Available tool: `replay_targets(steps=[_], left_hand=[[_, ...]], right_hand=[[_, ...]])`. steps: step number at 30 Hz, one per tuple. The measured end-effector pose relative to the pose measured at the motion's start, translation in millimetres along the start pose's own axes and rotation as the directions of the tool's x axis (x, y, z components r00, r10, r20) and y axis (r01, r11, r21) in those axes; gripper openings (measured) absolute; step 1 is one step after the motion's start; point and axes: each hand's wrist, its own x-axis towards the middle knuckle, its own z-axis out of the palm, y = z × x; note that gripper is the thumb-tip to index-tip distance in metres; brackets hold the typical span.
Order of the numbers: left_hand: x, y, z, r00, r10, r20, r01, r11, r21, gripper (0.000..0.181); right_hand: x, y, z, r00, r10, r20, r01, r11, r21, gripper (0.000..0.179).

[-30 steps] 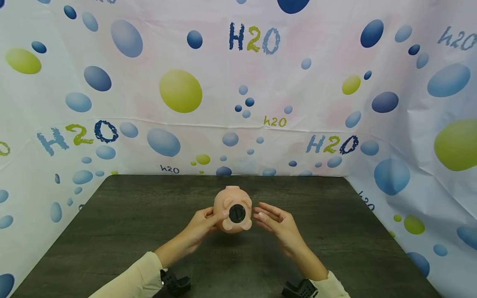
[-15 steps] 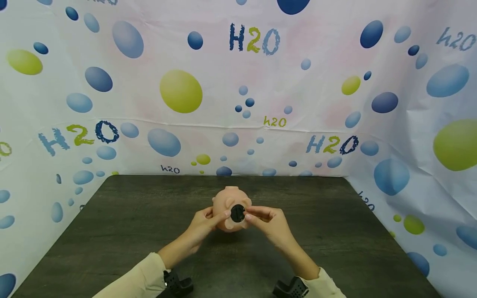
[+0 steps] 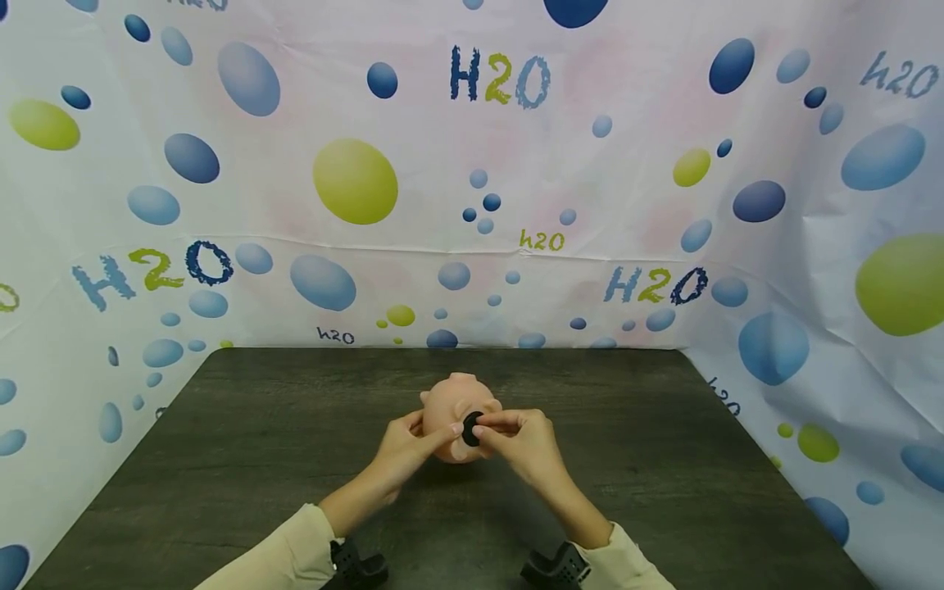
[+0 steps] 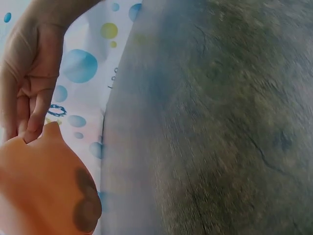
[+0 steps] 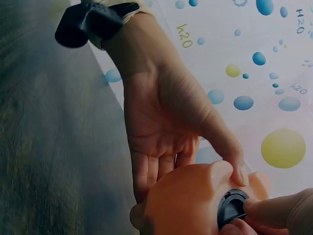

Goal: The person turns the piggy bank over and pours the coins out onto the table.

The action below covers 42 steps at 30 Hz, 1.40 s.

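A peach-coloured piggy bank (image 3: 451,407) is held with its underside, short stubby feet and round black plug (image 3: 470,429) facing the person. My left hand (image 3: 401,449) grips it from the left, thumb on the underside beside the plug. From the other side my right hand (image 3: 527,447) pinches at the plug with thumb and fingers, covering part of it. Up close in the right wrist view, the plug (image 5: 226,208) lies at the belly with fingertips (image 5: 266,210) against its raised middle. In the left wrist view the piggy bank (image 4: 44,181) fills the lower left corner.
A dark wood-grain table (image 3: 295,393) spreads beneath the hands. Behind it and at both sides hangs a white sheet (image 3: 428,123) printed with blue and green dots and "H2O". A black device (image 3: 357,567) is strapped at the left wrist, another (image 3: 556,565) at the right.
My right hand has come in from the right and taken hold of the black plug. The piggy bank has turned slightly to the right and sunk a little in my left hand's grip.
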Motion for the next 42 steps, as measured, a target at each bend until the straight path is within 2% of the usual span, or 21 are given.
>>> replay_targets(steps=[10, 15, 18, 22, 33, 37, 42], left_hand=[[-3.6, 2.6, 6.2, 0.999, 0.05, -0.007, -0.05, 0.999, -0.004, 0.062], [-5.2, 2.8, 8.1, 1.0, 0.027, -0.016, -0.027, 1.0, 0.001, 0.064], [-4.5, 2.4, 7.7, 1.0, 0.003, -0.009, -0.003, 1.0, 0.007, 0.068], [-3.5, 1.2, 6.2, 1.0, 0.004, 0.008, -0.004, 1.0, 0.021, 0.07], [-6.0, 1.7, 4.4, 0.998, -0.039, 0.053, 0.037, 0.998, 0.042, 0.071], [-6.7, 1.9, 4.6, 0.997, -0.041, 0.069, 0.038, 0.998, 0.042, 0.073], [-6.0, 1.8, 4.9, 0.996, -0.051, 0.079, 0.048, 0.998, 0.045, 0.074]], right_hand=[[0.0, 0.7, 6.4, 0.985, -0.133, -0.107, 0.111, 0.977, -0.185, 0.005], [-0.9, 0.0, 8.7, 0.981, -0.148, -0.127, 0.114, 0.963, -0.243, 0.004], [-1.7, -1.2, 8.9, 0.98, -0.16, -0.121, 0.121, 0.953, -0.278, 0.005], [-2.9, -2.4, 8.9, 0.974, -0.2, -0.104, 0.156, 0.931, -0.331, 0.009], [-3.4, 0.4, 3.9, 0.94, -0.341, -0.004, 0.309, 0.855, -0.417, 0.004], [-4.3, 0.7, 1.7, 0.916, -0.4, 0.029, 0.37, 0.817, -0.442, 0.007], [-4.7, 0.1, -2.2, 0.858, -0.501, 0.112, 0.49, 0.734, -0.47, 0.012]])
